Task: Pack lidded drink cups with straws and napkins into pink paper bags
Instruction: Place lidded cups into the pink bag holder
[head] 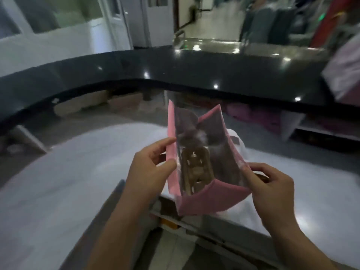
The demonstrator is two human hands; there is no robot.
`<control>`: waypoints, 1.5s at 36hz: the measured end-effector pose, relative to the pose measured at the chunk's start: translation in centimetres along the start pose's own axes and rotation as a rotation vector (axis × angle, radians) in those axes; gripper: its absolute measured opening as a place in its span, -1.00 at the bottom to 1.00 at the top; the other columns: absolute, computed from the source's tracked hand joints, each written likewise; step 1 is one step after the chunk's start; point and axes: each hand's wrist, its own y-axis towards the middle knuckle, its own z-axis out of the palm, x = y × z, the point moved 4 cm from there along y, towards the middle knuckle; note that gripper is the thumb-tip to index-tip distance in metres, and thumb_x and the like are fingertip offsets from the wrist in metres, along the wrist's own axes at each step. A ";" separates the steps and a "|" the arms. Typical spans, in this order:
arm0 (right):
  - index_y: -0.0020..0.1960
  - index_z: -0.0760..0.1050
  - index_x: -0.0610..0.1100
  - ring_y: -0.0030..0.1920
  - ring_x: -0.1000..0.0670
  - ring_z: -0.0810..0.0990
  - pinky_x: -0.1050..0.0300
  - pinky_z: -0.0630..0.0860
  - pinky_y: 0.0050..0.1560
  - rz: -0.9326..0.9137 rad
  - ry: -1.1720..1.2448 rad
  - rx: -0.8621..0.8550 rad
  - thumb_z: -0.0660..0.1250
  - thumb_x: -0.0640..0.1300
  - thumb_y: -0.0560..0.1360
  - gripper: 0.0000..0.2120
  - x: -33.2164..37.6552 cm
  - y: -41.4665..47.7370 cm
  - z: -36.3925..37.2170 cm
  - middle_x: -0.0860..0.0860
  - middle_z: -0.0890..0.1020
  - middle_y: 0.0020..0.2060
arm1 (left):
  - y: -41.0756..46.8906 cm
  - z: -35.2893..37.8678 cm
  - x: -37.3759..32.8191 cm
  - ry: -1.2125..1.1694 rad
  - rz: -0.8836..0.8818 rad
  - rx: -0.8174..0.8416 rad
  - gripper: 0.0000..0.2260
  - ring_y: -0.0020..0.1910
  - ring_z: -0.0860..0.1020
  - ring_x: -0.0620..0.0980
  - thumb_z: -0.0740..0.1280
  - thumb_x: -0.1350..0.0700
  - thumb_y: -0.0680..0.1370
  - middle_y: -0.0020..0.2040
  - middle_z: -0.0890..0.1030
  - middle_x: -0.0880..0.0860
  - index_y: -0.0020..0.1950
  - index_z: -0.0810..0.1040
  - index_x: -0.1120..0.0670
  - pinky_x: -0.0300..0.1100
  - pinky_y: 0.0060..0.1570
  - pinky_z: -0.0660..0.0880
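We hold the pink paper bag (210,199) at the centre of view, mouth up and spread open, above the near edge of the white table (78,172). A brown cardboard insert (196,168) lies at the bottom; we see no cup in it.

The bag looks light and thin, with soft walls that crease easily, so we judge it best held by the rim folds on two opposite sides, not squeezed at the middle. Once loaded, it will likely need support from below.

Our left hand (148,168) pinches the rim at 9 o'clock between thumb and fingers. Our right hand (272,188) pinches the rim at 3 o'clock.

A glossy black ledge (175,75) curves across at 12 o'clock. Blurred pink items (346,75) sit on it at 2 o'clock.
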 end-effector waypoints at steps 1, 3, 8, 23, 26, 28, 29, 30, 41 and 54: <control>-0.16 0.65 0.08 -0.24 0.10 0.66 0.27 0.57 -0.27 0.017 -0.005 -0.051 0.44 -0.10 0.49 -0.90 -1.0 0.4 -2.9 0.20 0.69 -0.29 | 0.2 3.0 -0.4 -0.013 0.001 0.052 -0.58 -0.03 0.65 -0.26 0.36 0.35 0.53 -0.01 0.66 -0.30 0.19 0.60 -0.15 -0.28 -0.15 0.62; -0.15 0.67 0.05 -0.24 0.10 0.67 0.22 0.58 -0.24 0.049 -0.020 -0.153 0.46 -0.11 0.49 -0.92 -2.9 1.0 -8.4 0.16 0.70 -0.29 | 0.2 8.9 -1.3 -0.027 0.002 0.151 -0.59 0.00 0.66 -0.20 0.37 0.32 0.54 0.06 0.67 -0.22 0.19 0.60 -0.17 -0.22 -0.09 0.64; -0.13 0.68 0.03 -0.22 0.08 0.66 0.29 0.54 -0.27 0.105 -0.054 -0.315 0.45 -0.11 0.50 -0.94 -7.0 2.0 -19.3 0.13 0.70 -0.28 | -0.2 21.1 -2.9 -0.045 -0.013 0.306 -0.61 -0.04 0.67 -0.18 0.36 0.32 0.55 -0.01 0.68 -0.22 0.14 0.63 -0.19 -0.23 -0.15 0.64; -0.10 0.68 -0.01 -0.19 0.11 0.67 0.29 0.56 -0.25 0.234 0.102 -0.370 0.43 -0.10 0.51 -0.94 -13.2 4.8 -33.7 0.11 0.71 -0.23 | -2.3 37.8 -5.3 -0.085 -0.029 0.384 -0.68 0.03 0.65 -0.12 0.34 0.26 0.58 0.08 0.67 -0.15 0.20 0.65 -0.12 -0.12 -0.04 0.66; -0.06 0.68 -0.07 -0.12 0.02 0.70 0.12 0.63 -0.13 0.252 0.184 -0.334 0.37 -0.09 0.54 -0.89 -13.3 5.6 -35.1 0.02 0.72 -0.19 | -2.0 38.1 -5.5 -0.083 -0.027 0.371 -0.72 0.02 0.66 -0.09 0.35 0.19 0.58 0.06 0.68 -0.15 0.19 0.64 -0.13 -0.14 -0.06 0.66; -0.06 0.67 -0.05 -0.11 0.01 0.69 0.12 0.63 -0.07 0.239 0.146 -0.337 0.39 -0.12 0.53 -0.92 -13.2 7.0 -36.4 -0.01 0.72 -0.19 | -1.7 37.8 -5.5 -0.032 -0.016 0.363 -0.76 0.02 0.66 -0.05 0.36 0.09 0.56 0.06 0.68 -0.13 0.14 0.66 -0.20 -0.09 -0.04 0.65; -0.05 0.66 -0.04 -0.10 0.04 0.68 0.17 0.61 -0.07 0.227 0.099 -0.325 0.42 -0.14 0.51 -0.95 -13.2 7.9 -37.1 -0.01 0.71 -0.17 | -1.5 37.7 -5.7 0.005 -0.006 0.372 -0.78 0.03 0.65 -0.03 0.37 0.02 0.53 0.06 0.68 -0.11 0.11 0.66 -0.25 -0.04 -0.03 0.64; -0.03 0.66 -0.04 -0.09 0.06 0.67 0.22 0.58 -0.09 0.217 0.030 -0.299 0.44 -0.16 0.50 -0.93 -13.3 9.0 -37.8 0.00 0.70 -0.13 | -1.3 37.5 -5.9 0.053 0.005 0.386 -0.80 0.03 0.65 -0.02 0.37 -0.06 0.50 0.06 0.68 -0.10 0.08 0.66 -0.29 -0.01 -0.03 0.64; 0.57 0.09 0.17 0.45 -0.22 0.29 -0.23 0.29 0.38 0.351 -1.150 0.397 0.46 0.16 0.41 -0.15 -18.0 25.2 -42.1 -0.05 0.24 0.50 | 0.8 37.5 -9.6 0.358 0.232 0.454 -0.74 0.08 0.55 -0.19 0.38 0.00 0.52 0.14 0.54 -0.30 0.16 0.56 -0.30 -0.34 -0.07 0.48; 0.53 0.17 0.19 0.42 -0.14 0.37 -0.32 0.15 0.43 0.446 -1.201 0.588 0.53 0.06 0.34 -0.14 -21.6 29.3 -41.7 0.04 0.40 0.44 | 2.6 40.6 -9.1 0.639 0.137 0.724 -0.45 0.56 0.15 -0.03 0.39 -0.14 0.51 0.55 -0.07 -0.35 0.25 0.14 -0.61 0.01 0.37 0.39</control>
